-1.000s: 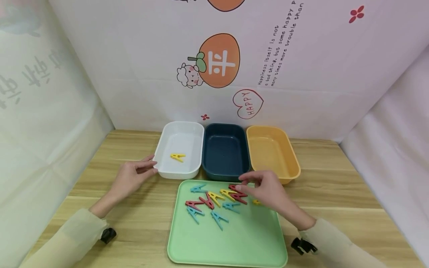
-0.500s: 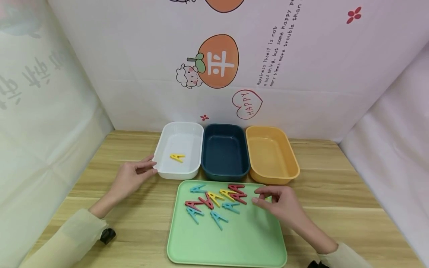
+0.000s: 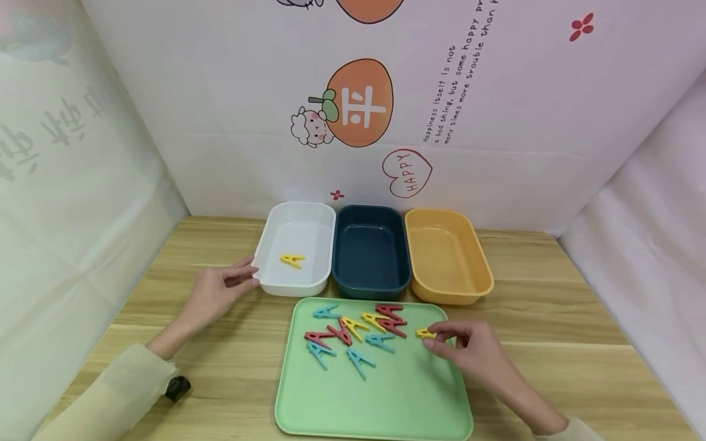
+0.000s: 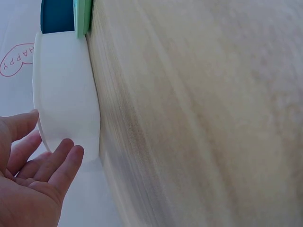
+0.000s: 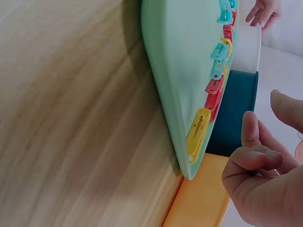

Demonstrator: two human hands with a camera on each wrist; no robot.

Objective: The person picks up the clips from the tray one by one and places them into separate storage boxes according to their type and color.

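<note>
My left hand [image 3: 217,297] is at the near left corner of the white bin [image 4: 66,90]. Its fingers are extended and its thumb tip lies at the rim. One yellow clothespin [image 3: 292,260] lies in that bin. On the light green tray [image 3: 380,404], several red, yellow and blue clothespins are grouped toward the far side. My right hand [image 3: 477,352] hovers at the tray's right side, beside a separate yellow clothespin [image 5: 199,135]. In the right wrist view, thumb and fingers stand apart, with a gap between them and that clothespin.
A dark blue bin [image 3: 371,254] stands beside the white one, and a yellow-orange bin [image 3: 449,257] is to its right. All three sit behind the tray on the wooden table [image 3: 231,380]. A printed cloth [image 3: 231,110] hangs behind them.
My right hand has moved right and nearer, from beside the red clothespins to the lone yellow one, uncovering them. My left hand has stayed at the white bin.
</note>
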